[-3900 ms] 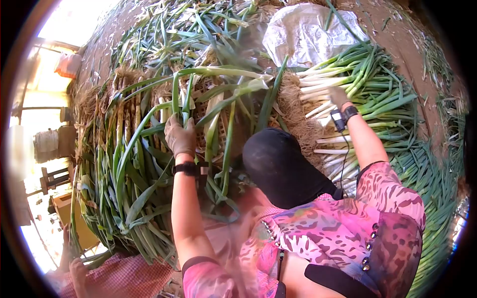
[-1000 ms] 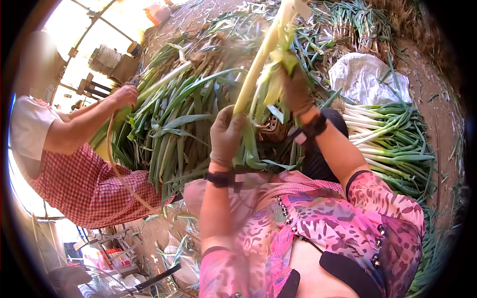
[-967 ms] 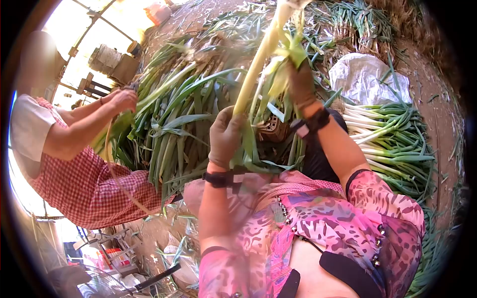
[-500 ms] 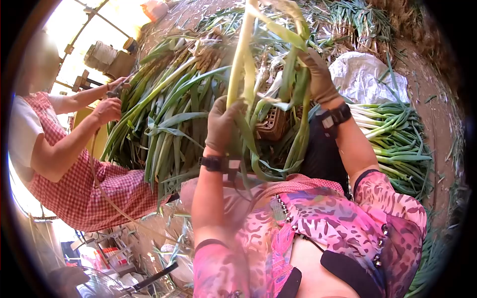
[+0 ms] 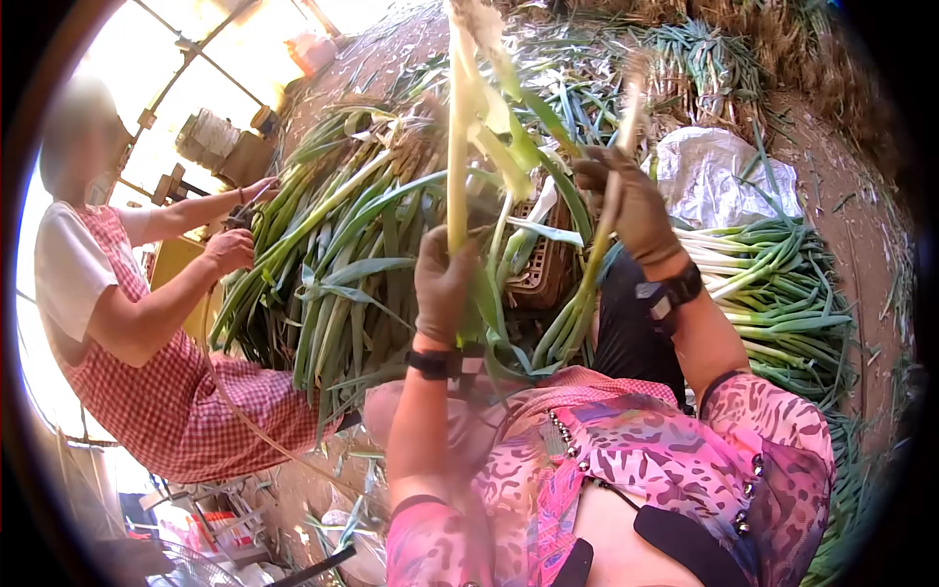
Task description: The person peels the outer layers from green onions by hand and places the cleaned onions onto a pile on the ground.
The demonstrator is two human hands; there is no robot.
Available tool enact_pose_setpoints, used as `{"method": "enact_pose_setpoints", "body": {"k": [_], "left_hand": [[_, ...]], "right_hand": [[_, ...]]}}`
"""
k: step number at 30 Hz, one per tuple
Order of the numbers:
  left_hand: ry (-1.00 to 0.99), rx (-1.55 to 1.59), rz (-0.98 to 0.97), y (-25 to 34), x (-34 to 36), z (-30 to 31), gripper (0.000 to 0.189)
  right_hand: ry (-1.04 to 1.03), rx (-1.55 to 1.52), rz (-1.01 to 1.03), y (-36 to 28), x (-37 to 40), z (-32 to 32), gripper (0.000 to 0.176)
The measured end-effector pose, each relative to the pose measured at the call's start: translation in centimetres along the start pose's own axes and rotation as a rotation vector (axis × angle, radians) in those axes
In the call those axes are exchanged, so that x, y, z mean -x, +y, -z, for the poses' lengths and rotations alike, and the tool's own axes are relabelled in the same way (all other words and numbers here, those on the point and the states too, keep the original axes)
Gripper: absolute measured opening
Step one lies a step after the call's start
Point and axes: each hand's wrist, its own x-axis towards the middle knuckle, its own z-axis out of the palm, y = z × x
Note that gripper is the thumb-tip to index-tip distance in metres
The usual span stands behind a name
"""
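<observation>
My gloved left hand (image 5: 443, 292) is closed round a large green onion (image 5: 457, 166), held upright with its root end at the top of the view and its leaves hanging toward my lap. Loose, pale green outer layers (image 5: 504, 161) droop from its upper part. My gloved right hand (image 5: 634, 210), a little to the right, grips a long strip of green onion leaf (image 5: 608, 217); the strip's upper end is blurred by motion. Behind and between my hands is a brown plastic crate (image 5: 541, 264), partly covered by leaves.
A big heap of untrimmed green onions (image 5: 337, 264) lies to my left. Cleaned green onions (image 5: 768, 284) lie on my right beside a white sack (image 5: 719, 176). At far left a co-worker in a checked apron (image 5: 166, 372) holds a tool over the heap. More bundles (image 5: 704, 73) lie behind.
My right hand has moved slightly down, and its strip now stands apart from the onion in my left hand. My left hand has dropped a little in view, still gripping the onion.
</observation>
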Motion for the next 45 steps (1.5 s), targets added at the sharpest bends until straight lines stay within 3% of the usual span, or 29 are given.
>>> {"method": "enact_pose_setpoints", "body": {"k": [3, 5, 7, 9, 10, 13, 14, 16, 18, 21, 23, 24, 27, 29, 30, 31, 32, 34, 35, 37, 40, 42, 44, 45], "left_hand": [[-0.014, -0.017, -0.072, -2.6, 1.8, -1.4, 0.024], [0.035, -0.288, -0.142, -5.3, 3.6, -1.6, 0.030], [0.063, -0.532, -0.253, -5.7, 5.1, -1.7, 0.033], [0.077, -0.593, -0.234, -5.0, 5.8, -2.0, 0.036], [0.085, -0.623, -0.223, -4.7, 5.9, -2.0, 0.038], [0.007, -0.695, -0.493, -4.4, 3.4, -1.5, 0.041], [-0.029, -0.610, -0.300, -2.8, 3.0, -2.5, 0.045], [-0.058, -0.452, -0.142, -2.5, 0.6, -3.5, 0.043], [-0.103, -0.128, 0.047, -1.8, -0.6, -4.3, 0.034], [-0.166, -0.012, 0.143, -2.2, 0.5, -2.3, 0.029], [-0.220, 0.013, 0.164, -4.0, 1.9, -0.2, 0.029], [-0.235, 0.022, 0.175, -4.8, 2.5, 0.6, 0.029], [-0.209, 0.086, 0.225, -4.6, 3.3, 1.4, 0.028], [-0.150, 0.125, 0.251, -4.5, 3.1, 2.4, 0.028], [-0.160, 0.161, 0.226, -4.0, 3.0, 2.3, 0.027], [-0.173, 0.167, 0.236, -4.0, 3.0, 2.1, 0.027], [-0.190, 0.171, 0.248, -3.9, 3.0, 1.8, 0.028], [-0.273, 0.150, 0.263, -3.7, 2.9, 0.9, 0.029], [-0.306, 0.106, 0.244, -4.6, 2.8, 0.4, 0.030], [-0.386, 0.112, 0.294, -3.8, 3.2, -1.5, 0.030], [-0.383, 0.154, 0.359, -2.0, 3.8, -2.5, 0.028], [-0.365, 0.129, 0.381, -3.0, 4.0, -1.1, 0.028], [-0.340, 0.087, 0.444, -3.0, 4.8, 0.9, 0.028], [-0.292, 0.108, 0.424, -4.1, 5.3, 2.3, 0.027]], "right_hand": [[-0.139, 0.526, 0.345, 0.4, -0.8, -5.4, 0.031], [-0.141, 0.878, 0.495, -1.2, -1.1, -8.3, 0.027], [-0.049, 0.882, 0.411, -1.8, -2.6, -9.2, 0.035], [-0.064, 0.342, 0.420, 0.2, -4.3, -9.0, 0.035], [-0.042, 0.221, 0.322, 0.8, -4.5, -9.0, 0.036], [-0.068, 0.321, 0.388, 2.6, -4.2, -9.3, 0.040], [-0.119, 0.506, 0.489, 4.1, -4.3, -9.0, 0.040], [-0.170, 0.552, 0.477, 5.0, -4.1, -8.6, 0.040], [-0.166, 0.269, 0.266, 3.9, -4.5, -8.9, 0.038], [-0.185, -0.641, 0.007, -2.6, -6.1, -8.0, 0.034], [-0.226, -0.662, -0.005, -2.3, -11.4, -2.1, 0.035], [-0.280, 0.032, 0.105, -2.9, -11.4, -0.3, 0.035], [-0.547, 0.794, 0.063, -5.2, -9.6, -1.0, 0.039], [-0.440, 0.704, -0.379, -6.4, -6.5, -1.5, 0.048], [-0.331, 0.667, -0.106, -4.9, -5.8, -2.0, 0.048], [-0.214, 0.991, 0.040, -4.8, -5.5, -2.0, 0.059], [-0.077, 1.224, 0.447, -3.0, -5.6, -2.4, 0.064], [-0.060, 1.202, 0.795, -1.7, -4.7, -5.1, 0.073], [-0.191, 0.975, 0.717, -2.3, -4.0, -6.8, 0.077], [-0.221, 0.859, 0.789, 3.7, -8.3, -4.2, 0.065], [-0.109, 0.958, 0.855, 1.8, -10.1, -3.4, 0.029], [0.130, 0.987, 0.796, -2.5, -11.6, -2.8, 0.021], [0.593, 0.628, 0.254, -8.6, -12.7, -2.4, 0.021], [0.714, 0.558, 0.099, -11.6, -13.6, -1.3, 0.024]]}}
